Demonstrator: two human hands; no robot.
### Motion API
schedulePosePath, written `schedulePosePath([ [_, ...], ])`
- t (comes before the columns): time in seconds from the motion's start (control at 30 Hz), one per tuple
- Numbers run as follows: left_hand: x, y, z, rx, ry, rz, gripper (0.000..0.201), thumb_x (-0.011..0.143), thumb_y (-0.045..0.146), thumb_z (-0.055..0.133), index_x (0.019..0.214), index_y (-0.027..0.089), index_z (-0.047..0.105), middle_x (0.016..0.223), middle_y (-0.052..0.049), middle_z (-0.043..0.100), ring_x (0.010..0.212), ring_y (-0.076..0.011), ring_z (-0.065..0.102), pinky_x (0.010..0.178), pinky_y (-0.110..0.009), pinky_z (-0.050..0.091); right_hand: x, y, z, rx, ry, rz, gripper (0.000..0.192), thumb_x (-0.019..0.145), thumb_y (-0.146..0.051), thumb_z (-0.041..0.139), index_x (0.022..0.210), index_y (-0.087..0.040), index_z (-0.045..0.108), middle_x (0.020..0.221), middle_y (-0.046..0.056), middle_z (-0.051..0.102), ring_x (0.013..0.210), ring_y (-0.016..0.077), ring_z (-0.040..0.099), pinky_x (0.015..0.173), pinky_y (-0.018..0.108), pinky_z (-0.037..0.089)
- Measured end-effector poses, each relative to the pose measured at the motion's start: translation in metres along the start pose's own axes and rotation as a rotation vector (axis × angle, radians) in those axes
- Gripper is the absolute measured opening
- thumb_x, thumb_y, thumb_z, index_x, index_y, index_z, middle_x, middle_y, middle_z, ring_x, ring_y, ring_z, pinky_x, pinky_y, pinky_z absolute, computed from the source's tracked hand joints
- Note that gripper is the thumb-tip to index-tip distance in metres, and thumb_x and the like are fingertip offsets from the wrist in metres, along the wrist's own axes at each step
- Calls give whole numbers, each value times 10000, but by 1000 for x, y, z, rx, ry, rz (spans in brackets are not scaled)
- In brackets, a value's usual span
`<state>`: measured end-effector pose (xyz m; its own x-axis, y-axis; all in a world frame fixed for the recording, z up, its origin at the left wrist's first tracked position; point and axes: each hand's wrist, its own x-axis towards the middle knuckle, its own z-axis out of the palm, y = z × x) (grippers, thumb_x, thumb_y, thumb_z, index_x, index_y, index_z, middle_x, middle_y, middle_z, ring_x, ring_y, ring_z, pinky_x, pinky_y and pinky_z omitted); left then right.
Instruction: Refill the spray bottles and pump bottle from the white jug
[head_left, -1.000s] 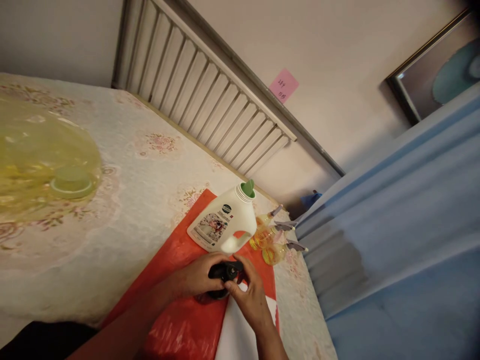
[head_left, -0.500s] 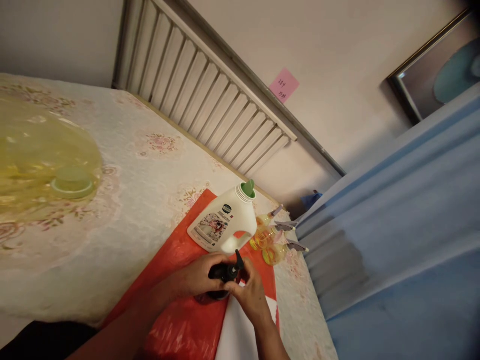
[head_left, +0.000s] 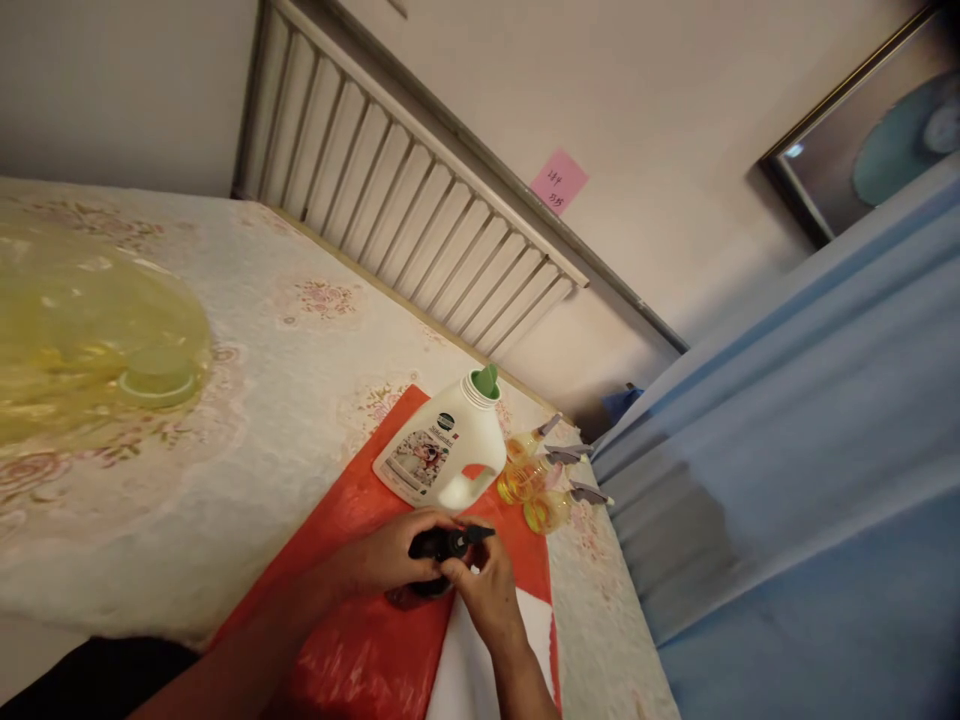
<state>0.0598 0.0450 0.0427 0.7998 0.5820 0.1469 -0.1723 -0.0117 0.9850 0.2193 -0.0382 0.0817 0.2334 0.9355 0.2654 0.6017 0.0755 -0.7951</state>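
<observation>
A dark pump bottle (head_left: 431, 585) stands on the red sheet (head_left: 352, 650), its lower part partly hidden by my hands. My left hand (head_left: 394, 550) is wrapped round the bottle's upper part from the left. On the other side my right hand (head_left: 484, 580) has its fingers closed round the black pump head (head_left: 457, 542), whose nozzle points right. Just beyond my hands is a large white detergent jug (head_left: 442, 440) with a green spout in its uncapped neck. White paper (head_left: 480, 660) lies on the red sheet beneath my right forearm.
Several small spray bottles (head_left: 536, 480) with yellow liquid stand right of the jug. A big clear yellow plastic bag (head_left: 82, 320) with a round cap rests on the flowered tablecloth (head_left: 285, 400) at left. Behind are a radiator (head_left: 405, 180) and, at right, a blue curtain (head_left: 765, 450).
The pump nozzle has turned from pointing up to pointing right, with my right hand round it. My left hand stays on the bottle. The view has shifted slightly.
</observation>
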Motion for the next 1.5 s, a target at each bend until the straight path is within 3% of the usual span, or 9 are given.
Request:
schedulePosePath([
  [0.1, -2, 1, 0, 73, 32, 36, 441, 767, 229, 633, 1209, 227, 636, 1179, -55, 666, 987, -264, 639, 783, -319, 527, 0, -5, -7, 81, -103, -82, 311, 766, -281, 679, 1066, -207, 717, 1028, 64, 698, 951, 237, 638, 828, 336, 518],
  [0.23, -1, -1, -1, 168, 53, 87, 525, 729, 162, 648, 1248, 236, 624, 1279, -55, 650, 1224, -297, 554, 1086, -402, 387, 3, -6, -3, 37, -16, -36, 142, 687, -187, 691, 827, -191, 715, 783, 4, 645, 730, 190, 595, 669, 281, 487],
  [0.4, -1, 3, 4, 219, 108, 41, 536, 751, 193, 641, 1281, 251, 591, 1329, -63, 638, 1270, -302, 533, 1118, -413, 363, 5, -4, 12, 33, 119, 41, 171, 612, -146, 719, 750, -186, 626, 690, -36, 572, 655, 169, 540, 604, 259, 446],
  [0.57, -1, 3, 8, 288, 131, 28, 567, 764, 274, 634, 1322, 216, 550, 1360, -86, 623, 1283, -315, 522, 1130, -441, 358, 3, -9, -2, 103, 3, -75, 343, 670, -114, 653, 995, -209, 711, 928, 19, 640, 820, 186, 604, 741, 272, 488],
  [0.7, 0, 2, 9, 342, 142, 29, 562, 789, 321, 608, 1337, 215, 535, 1359, -78, 625, 1287, -299, 528, 1137, -430, 356, 6, -8, -9, 102, -29, -110, 240, 684, -95, 627, 856, -219, 740, 829, -4, 619, 769, 174, 588, 693, 253, 464],
  [0.87, -1, 11, 14, 410, 173, -30, 634, 766, 313, 596, 1391, 250, 509, 1397, -53, 612, 1329, -325, 492, 1159, -467, 331, 10, -3, 6, 61, 119, -28, 201, 582, -112, 741, 752, -185, 663, 733, -31, 555, 684, 163, 524, 635, 254, 432],
  [1.07, 0, 3, 11, 451, 193, -28, 656, 779, 336, 591, 1416, 219, 487, 1443, -61, 573, 1375, -310, 457, 1187, -432, 300, 7, -6, 0, 61, 80, -96, 326, 612, -82, 710, 916, -200, 703, 862, -10, 606, 723, 156, 557, 672, 249, 458],
  [1.2, 2, -5, 8, 427, 179, -9, 682, 788, 424, 611, 1423, 221, 468, 1450, -76, 567, 1361, -315, 477, 1164, -417, 341, 7, -7, -8, 62, 31, -132, 190, 659, -39, 641, 748, -198, 693, 798, -23, 589, 703, 141, 563, 666, 231, 455],
  [1.5, 2, -12, 7, 487, 271, -144, 745, 750, 400, 601, 1439, 163, 447, 1522, -118, 480, 1425, -313, 405, 1192, -415, 311, 12, -3, 10, 10, 173, 3, 236, 562, -134, 785, 752, -176, 652, 714, -36, 547, 650, 156, 506, 630, 268, 434],
])
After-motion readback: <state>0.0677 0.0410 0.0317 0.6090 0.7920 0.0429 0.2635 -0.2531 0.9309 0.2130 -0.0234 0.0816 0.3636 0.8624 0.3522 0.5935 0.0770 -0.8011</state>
